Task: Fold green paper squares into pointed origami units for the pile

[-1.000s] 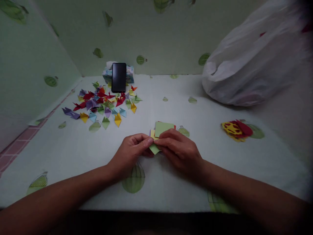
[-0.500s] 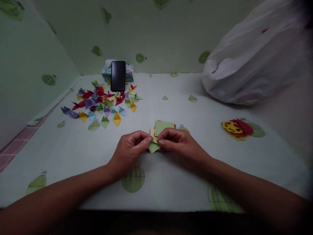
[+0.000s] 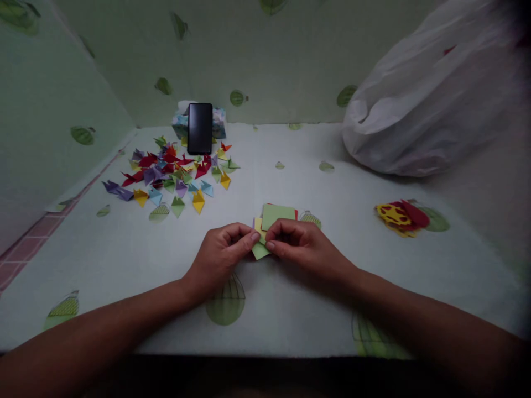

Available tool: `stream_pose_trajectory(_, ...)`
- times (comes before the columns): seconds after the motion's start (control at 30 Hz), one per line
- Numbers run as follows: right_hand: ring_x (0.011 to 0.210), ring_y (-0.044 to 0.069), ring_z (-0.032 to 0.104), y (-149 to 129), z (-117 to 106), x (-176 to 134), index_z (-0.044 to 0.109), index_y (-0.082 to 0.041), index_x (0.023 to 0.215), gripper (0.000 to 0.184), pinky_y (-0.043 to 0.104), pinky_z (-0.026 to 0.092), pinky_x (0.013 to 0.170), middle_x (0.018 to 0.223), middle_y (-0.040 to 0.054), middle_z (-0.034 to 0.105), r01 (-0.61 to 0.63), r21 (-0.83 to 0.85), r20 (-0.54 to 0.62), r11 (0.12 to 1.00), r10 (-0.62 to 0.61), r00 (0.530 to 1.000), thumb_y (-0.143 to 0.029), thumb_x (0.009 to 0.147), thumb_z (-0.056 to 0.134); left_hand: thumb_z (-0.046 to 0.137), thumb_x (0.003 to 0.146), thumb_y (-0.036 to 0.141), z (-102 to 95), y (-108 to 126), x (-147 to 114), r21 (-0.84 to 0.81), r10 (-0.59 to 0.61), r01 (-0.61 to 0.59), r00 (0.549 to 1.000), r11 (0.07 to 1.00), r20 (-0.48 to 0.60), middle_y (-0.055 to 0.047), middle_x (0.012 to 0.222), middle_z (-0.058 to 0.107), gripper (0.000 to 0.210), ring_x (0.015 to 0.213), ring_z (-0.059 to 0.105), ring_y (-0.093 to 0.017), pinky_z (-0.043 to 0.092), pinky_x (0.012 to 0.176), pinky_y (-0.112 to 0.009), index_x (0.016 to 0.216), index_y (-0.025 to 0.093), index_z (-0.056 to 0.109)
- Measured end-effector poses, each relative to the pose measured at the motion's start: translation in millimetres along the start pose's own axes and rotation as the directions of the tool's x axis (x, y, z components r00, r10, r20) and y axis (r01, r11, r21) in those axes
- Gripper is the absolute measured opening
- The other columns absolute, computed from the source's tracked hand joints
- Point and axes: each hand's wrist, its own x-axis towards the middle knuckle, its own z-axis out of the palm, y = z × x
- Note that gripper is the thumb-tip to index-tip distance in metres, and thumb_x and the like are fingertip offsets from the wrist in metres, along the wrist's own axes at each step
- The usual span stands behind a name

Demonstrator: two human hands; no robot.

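Note:
Between my two hands is a small piece of green folded paper (image 3: 260, 252), its lower corner pointing toward me. My left hand (image 3: 226, 246) pinches its left side between thumb and fingers. From the right, my right hand (image 3: 302, 242) closes thumb and fingers on its other side. Fingertips hide part of the folds. Just behind lies a pile of small paper squares (image 3: 279, 213), a green one on top, with yellow, red and purple edges showing beneath.
Many folded paper pieces (image 3: 166, 171) in several colours lie at the back left. A black phone (image 3: 199, 129) leans on a tissue box (image 3: 219, 122). A white plastic bag (image 3: 415, 110) stands at the back right, with yellow and red cutouts (image 3: 400, 216) in front of it.
My right hand's fingertips have shifted very slightly on the green paper, and its lower corner has turned a little. Everything else stays in place.

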Motion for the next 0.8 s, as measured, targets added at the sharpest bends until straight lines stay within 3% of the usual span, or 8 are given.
stream_pose_trajectory(0.17,0.064,0.011,0.049,3.1,0.8,-0.6,0.060,-0.015,0.075,0.009,0.024,0.038,0.058,0.070,-0.0007,0.057,0.033,-0.051,-0.010,0.998,-0.034,0.999,-0.019,0.082,0.060,0.064,0.087,0.039,0.2,-2.5,-0.2,-0.022,0.002,-0.001,1.000,1.000,0.028,-0.001,0.073,0.066,0.026,0.069,0.058,-0.011,0.048,0.068,-0.023,0.081,0.016,0.071)
stream_pose_trajectory(0.33,0.066,0.011,0.050,2.4,1.3,-1.1,0.060,-0.015,0.073,0.008,0.024,0.038,0.059,0.069,-0.0007,0.057,0.109,-0.159,-0.046,0.981,-0.117,0.992,-0.016,0.081,0.061,0.073,0.079,0.032,2.1,-0.9,0.0,-0.020,-0.026,0.025,0.999,0.999,-0.028,0.001,0.069,0.065,0.017,0.064,0.056,-0.010,0.045,0.062,-0.021,0.079,0.015,0.070)
stream_pose_trajectory(0.53,0.063,0.011,0.051,3.9,-2.8,0.7,0.061,-0.015,0.077,0.018,0.025,0.040,0.059,0.066,-0.0006,0.057,-0.068,0.139,0.056,0.988,0.060,0.997,-0.030,0.087,0.059,0.072,0.079,0.033,1.5,0.9,1.7,0.022,0.004,-0.002,0.999,1.000,-0.054,0.000,0.070,0.066,0.018,0.064,0.056,-0.011,0.044,0.061,-0.022,0.078,0.016,0.070)
stream_pose_trajectory(0.8,0.061,0.010,0.050,3.6,-4.1,3.5,0.062,-0.015,0.073,0.021,0.024,0.040,0.059,0.065,-0.0021,0.055,-0.163,0.205,0.084,0.965,0.148,0.985,-0.034,0.080,0.068,0.071,0.080,0.032,1.4,-0.2,0.8,0.013,0.015,-0.015,1.000,1.000,0.011,0.000,0.069,0.066,0.016,0.064,0.056,-0.011,0.046,0.062,-0.022,0.080,0.016,0.072)
